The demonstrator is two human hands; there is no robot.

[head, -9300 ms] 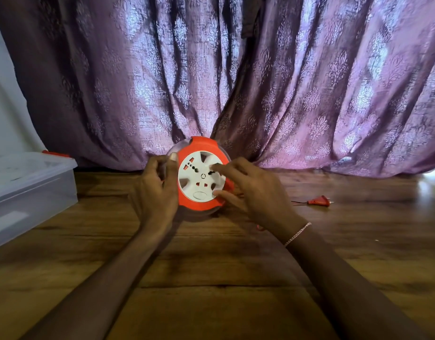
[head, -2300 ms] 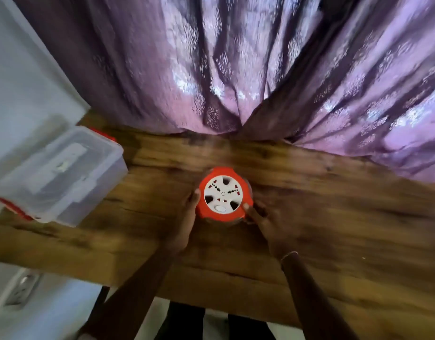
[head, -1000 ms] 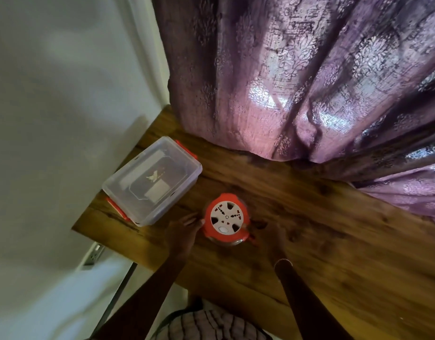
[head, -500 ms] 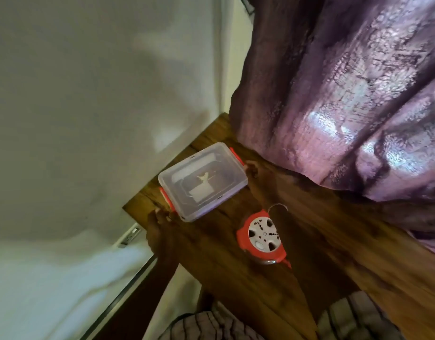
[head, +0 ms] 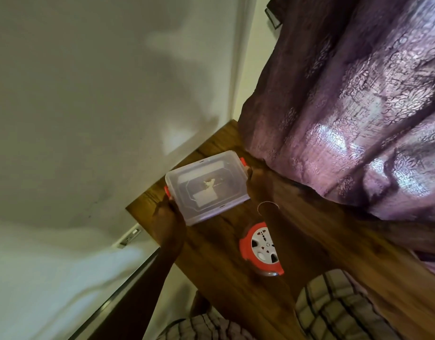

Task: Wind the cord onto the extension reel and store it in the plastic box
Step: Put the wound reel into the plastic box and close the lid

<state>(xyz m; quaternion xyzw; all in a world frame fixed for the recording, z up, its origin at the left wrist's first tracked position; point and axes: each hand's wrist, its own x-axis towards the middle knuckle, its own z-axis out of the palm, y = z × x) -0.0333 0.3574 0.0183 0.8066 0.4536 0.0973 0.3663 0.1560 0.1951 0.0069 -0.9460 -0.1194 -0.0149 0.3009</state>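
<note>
The clear plastic box (head: 206, 185) with its lid on and red latches sits at the table's left end. My left hand (head: 166, 217) grips its near-left end by the red latch. My right hand (head: 257, 182) holds its far-right end by the other latch, my forearm crossing above the reel. The orange extension reel (head: 259, 249) with a white socket face lies flat on the wooden table (head: 219, 266), to the right of the box, with no hand on it. No loose cord shows on the table.
A purple patterned curtain (head: 346, 119) hangs over the table's far side. A white wall (head: 89, 94) stands to the left, with a wall socket (head: 129, 238) below the table edge. My checked sleeve (head: 334, 307) fills the lower right.
Both hands left the reel and moved to the box, one at each latch end. The view swung left and tilted. The reel stays where it lay.
</note>
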